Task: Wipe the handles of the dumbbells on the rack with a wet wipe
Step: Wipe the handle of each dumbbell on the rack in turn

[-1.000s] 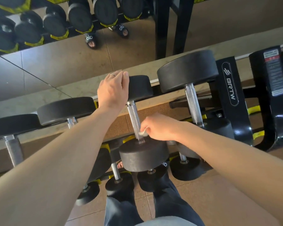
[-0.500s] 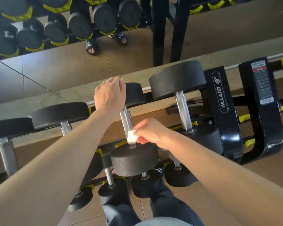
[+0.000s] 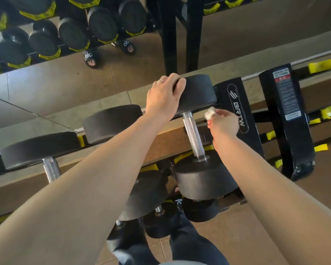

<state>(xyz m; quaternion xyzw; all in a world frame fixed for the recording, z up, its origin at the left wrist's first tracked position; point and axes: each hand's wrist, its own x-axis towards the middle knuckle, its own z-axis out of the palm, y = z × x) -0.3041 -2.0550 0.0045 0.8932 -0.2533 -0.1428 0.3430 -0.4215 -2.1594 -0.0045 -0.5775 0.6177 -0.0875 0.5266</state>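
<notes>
Black dumbbells with knurled steel handles lie in a row on the rack. My left hand lies over the far head of the rightmost dumbbell, fingers curled on its edge. That dumbbell's handle is bare and runs down to its near head. My right hand pinches a bunched white wet wipe just right of the handle's top end, apart from the steel. My left forearm hides the middle dumbbell's handle; its far head shows.
A third dumbbell sits at the left with its handle visible. Black rack uprights stand close to the right of my right hand. A mirror behind reflects more dumbbells. Smaller dumbbells sit on the tier below.
My left hand moved from the middle dumbbell's far head to the rightmost one's. My right hand left the middle handle and carried the wipe up and right, beside the rightmost handle.
</notes>
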